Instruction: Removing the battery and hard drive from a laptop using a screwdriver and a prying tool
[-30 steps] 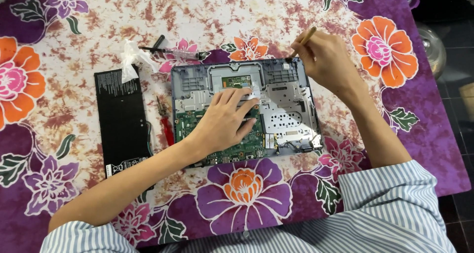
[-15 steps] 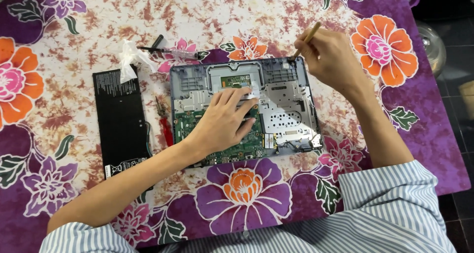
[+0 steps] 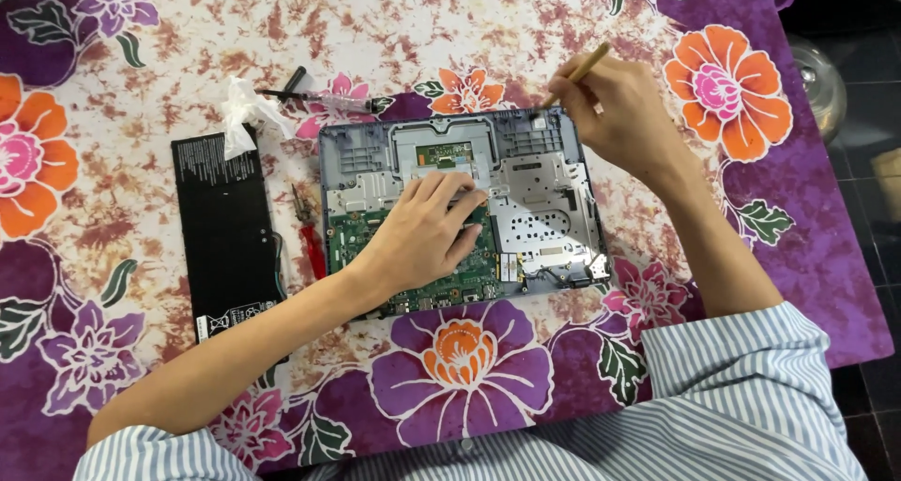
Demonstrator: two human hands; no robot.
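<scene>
An opened laptop base (image 3: 544, 195) lies on the flowered cloth, its green circuit board (image 3: 352, 242) and metal plates showing. My left hand (image 3: 422, 237) rests flat on the board, fingers spread toward the middle. At the laptop's far right corner, my right hand (image 3: 615, 115) is closed around a thin wooden-handled tool (image 3: 587, 66). The tool's tip is hidden behind my fingers.
A black flat battery pack (image 3: 225, 228) lies left of the laptop, a crumpled clear plastic bag (image 3: 246, 110) at its far end. Red-handled pliers (image 3: 308, 232) lie between them. A black-handled screwdriver (image 3: 314, 94) lies behind the laptop. The table edge runs along the right, near a glass object (image 3: 821, 82).
My right hand has shifted slightly at the laptop's far right corner, the tool's handle tilting a little. My left hand stays on the board.
</scene>
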